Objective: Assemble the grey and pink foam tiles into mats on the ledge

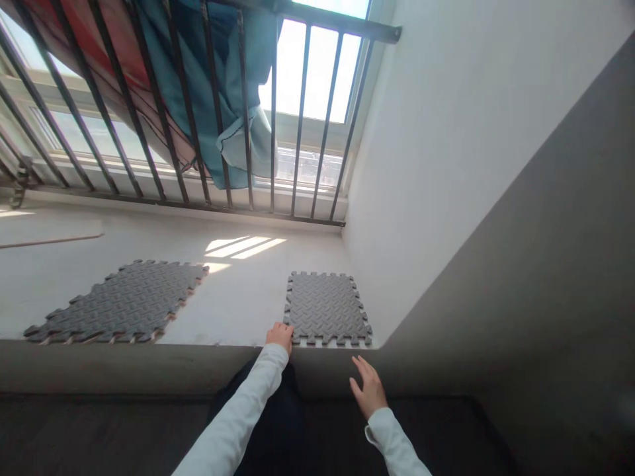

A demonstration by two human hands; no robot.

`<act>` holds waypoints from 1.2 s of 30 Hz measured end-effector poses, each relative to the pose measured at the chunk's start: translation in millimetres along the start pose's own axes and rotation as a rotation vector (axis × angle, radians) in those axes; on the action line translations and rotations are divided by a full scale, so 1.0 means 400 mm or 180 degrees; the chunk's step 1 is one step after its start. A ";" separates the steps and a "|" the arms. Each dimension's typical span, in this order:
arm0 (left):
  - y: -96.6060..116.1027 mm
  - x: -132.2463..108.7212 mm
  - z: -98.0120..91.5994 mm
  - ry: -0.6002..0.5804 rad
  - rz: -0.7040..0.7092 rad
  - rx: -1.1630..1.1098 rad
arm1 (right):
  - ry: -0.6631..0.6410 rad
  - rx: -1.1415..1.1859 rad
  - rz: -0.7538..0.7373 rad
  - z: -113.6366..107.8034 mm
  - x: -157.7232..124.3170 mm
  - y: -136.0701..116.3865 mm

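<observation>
A grey interlocking foam mat tile (327, 305) with a raised tread pattern and toothed edges lies flat on the white ledge, close to the right-hand wall. At its front left corner, my left hand (280, 336) has its fingers curled onto the tile's edge; the fingertips are partly hidden. My right hand (368, 387) is in the air just in front of the ledge, below the tile's front right corner, fingers apart and holding nothing. Farther left on the ledge lies a stack of similar grey foam mat tiles (124, 301), with edges showing underneath.
Dark metal railing bars (213, 112) stand along the back of the ledge before a window (317, 73). Red and teal cloth (198, 86) hangs there. A thin stick (52, 241) lies at the far left. The white wall (436, 132) bounds the right side.
</observation>
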State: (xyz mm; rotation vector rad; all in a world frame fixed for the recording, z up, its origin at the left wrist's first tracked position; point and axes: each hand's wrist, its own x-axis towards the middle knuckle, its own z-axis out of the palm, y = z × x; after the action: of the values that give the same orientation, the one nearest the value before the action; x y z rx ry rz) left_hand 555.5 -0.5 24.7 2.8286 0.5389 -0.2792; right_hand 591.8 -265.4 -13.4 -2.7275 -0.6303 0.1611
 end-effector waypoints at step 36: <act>0.100 -0.178 0.061 0.1642 -0.0515 -0.0608 | 0.0691 -0.0717 0.0299 -0.114 0.049 -0.291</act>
State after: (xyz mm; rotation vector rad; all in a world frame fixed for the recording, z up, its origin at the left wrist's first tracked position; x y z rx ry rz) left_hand 502.4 -67.3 26.2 2.6593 0.8457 0.4652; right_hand 570.4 -171.8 69.1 -2.9362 -0.4847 -0.1935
